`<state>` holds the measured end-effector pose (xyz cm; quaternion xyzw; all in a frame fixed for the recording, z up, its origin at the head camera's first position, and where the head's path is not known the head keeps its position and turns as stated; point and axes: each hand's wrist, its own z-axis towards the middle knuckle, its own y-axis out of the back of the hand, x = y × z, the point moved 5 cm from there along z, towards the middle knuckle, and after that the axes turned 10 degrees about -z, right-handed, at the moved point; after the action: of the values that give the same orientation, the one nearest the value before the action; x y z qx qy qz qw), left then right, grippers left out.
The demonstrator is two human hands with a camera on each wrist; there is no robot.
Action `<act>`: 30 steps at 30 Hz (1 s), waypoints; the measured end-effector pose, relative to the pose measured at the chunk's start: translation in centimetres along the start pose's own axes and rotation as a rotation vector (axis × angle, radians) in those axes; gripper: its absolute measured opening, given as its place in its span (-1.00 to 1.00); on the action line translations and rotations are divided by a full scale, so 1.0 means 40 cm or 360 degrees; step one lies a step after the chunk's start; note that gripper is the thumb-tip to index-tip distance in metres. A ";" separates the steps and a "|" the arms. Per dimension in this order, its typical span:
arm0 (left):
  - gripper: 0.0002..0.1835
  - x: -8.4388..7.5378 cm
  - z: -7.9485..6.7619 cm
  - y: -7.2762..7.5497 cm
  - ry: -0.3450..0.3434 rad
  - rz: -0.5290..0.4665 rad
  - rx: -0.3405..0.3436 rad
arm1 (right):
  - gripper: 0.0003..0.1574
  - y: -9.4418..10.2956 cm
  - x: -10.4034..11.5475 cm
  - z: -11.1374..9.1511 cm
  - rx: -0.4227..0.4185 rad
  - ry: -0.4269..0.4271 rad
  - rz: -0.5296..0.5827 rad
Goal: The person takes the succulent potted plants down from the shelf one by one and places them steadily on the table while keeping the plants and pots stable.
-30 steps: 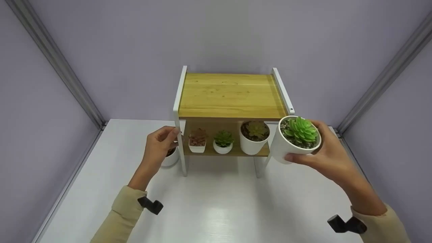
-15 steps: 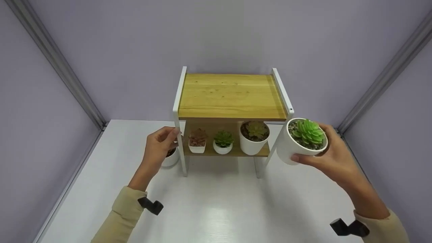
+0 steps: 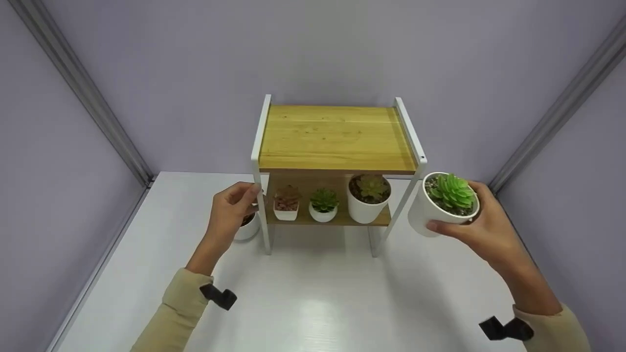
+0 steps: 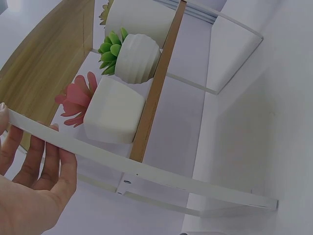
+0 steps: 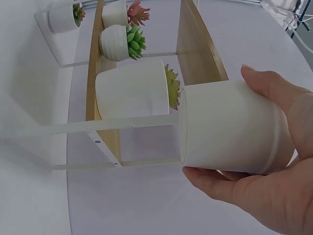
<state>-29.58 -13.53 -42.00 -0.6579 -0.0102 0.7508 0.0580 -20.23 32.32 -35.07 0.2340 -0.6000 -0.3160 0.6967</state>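
Note:
My right hand (image 3: 489, 232) grips a white potted succulent (image 3: 429, 215) with bright green leaves, thumb on the near side. It is tilted and raised just right of a two-tier shelf (image 3: 337, 137) with wooden boards and white legs. In the right wrist view, the white pot (image 5: 230, 127) overlaps the shelf's near leg. My left hand (image 3: 229, 210) holds the shelf's front left leg; in the left wrist view, its thumb and fingers lie on either side of the white bar (image 4: 98, 152).
On the lower board stand a reddish succulent (image 3: 286, 210), a small green one (image 3: 323, 208) and a larger yellow-green one (image 3: 367, 203). Another white pot (image 3: 248, 231) stands on the white table (image 3: 313, 303) left of the shelf, partly behind the left hand. Walls enclose the table.
My right hand has carried the green succulent to the right, away from the shelf's right leg, which now shows more fully. The left hand has kept its place on the shelf.

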 end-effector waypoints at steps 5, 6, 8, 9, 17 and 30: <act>-0.62 0.001 0.002 -0.001 0.0009 0.0018 0.0006 | 0.23 0.001 -0.018 0.008 -0.0037 -0.0038 -0.0043; -0.62 0.001 0.002 -0.001 0.0011 0.0020 0.0005 | 0.23 0.001 -0.022 0.009 -0.0043 -0.0046 -0.0047; -0.62 0.002 0.003 -0.001 0.0016 0.0017 0.0003 | 0.24 -0.001 -0.029 0.013 -0.0059 -0.0060 -0.0058; -0.62 0.002 0.003 -0.001 0.0014 0.0015 0.0001 | 0.24 -0.002 -0.032 0.015 -0.0065 -0.0066 -0.0064; -0.65 0.003 0.003 -0.001 0.0011 0.0019 -0.0011 | 0.27 -0.013 -0.063 0.030 -0.0084 -0.0097 -0.0089; -0.64 -0.002 0.000 0.001 0.0012 -0.0006 -0.0011 | 0.30 -0.031 -0.130 0.057 -0.0132 -0.0200 -0.0010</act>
<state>-29.60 -13.56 -41.93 -0.6608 -0.0138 0.7483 0.0572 -23.10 35.36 -39.13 0.1864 -0.6283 -0.3570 0.6656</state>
